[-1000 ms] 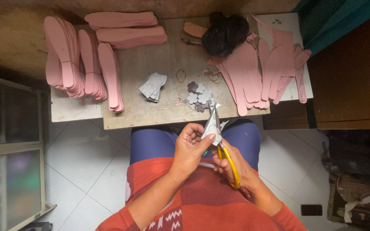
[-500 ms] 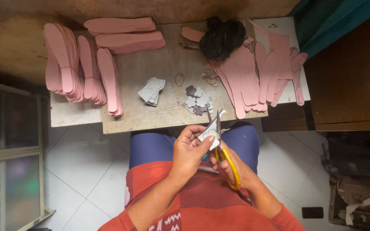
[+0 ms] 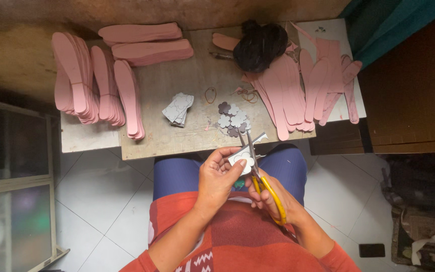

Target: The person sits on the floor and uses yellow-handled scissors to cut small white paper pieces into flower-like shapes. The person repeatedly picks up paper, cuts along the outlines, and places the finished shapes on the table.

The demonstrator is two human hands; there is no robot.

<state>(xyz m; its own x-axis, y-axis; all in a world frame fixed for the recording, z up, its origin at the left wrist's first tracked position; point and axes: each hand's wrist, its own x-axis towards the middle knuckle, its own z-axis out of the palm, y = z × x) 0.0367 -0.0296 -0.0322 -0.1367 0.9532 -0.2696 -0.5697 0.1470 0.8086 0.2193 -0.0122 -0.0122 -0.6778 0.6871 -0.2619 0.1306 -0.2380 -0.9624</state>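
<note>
Scissors (image 3: pixel 258 168) tilted a bit steeper since before, blades still in the grey sheet (image 3: pixel 242 157).
Left hand (image 3: pixel 217 176) fingers pinch it; right hand (image 3: pixel 273 196) grips the yellow handles, below the desk (image 3: pixel 177 133).

grey card piece (image 3: pixel 244 157) turned flatter in left hand (image 3: pixel 217 176), scissors (image 3: pixel 258 168) blades swung more upright

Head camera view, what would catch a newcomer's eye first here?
Probably the yellow-handled scissors in the right hand, cutting a small grey sheet that the left hand holds over the lap. Next, the stacks of pink insole shapes on the wooden bench, left and right.
</note>
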